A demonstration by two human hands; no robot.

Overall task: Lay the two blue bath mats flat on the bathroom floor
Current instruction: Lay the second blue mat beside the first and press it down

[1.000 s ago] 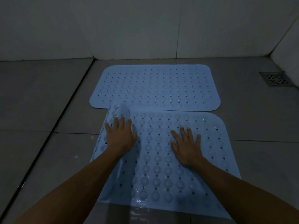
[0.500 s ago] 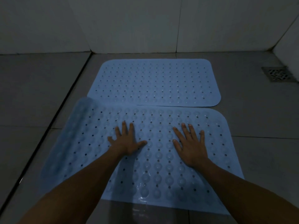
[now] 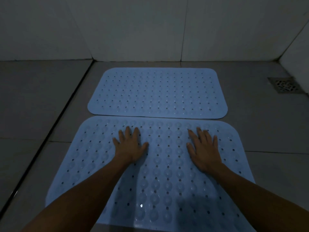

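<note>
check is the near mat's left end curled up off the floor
No, the near mat lies fully spread on the floor, both ends down.

No readable text, label, brand, number or sign anywhere

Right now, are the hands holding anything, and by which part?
Nothing is held. The left hand and right hand lie flat, fingers spread, pressing on the near mat.
</note>
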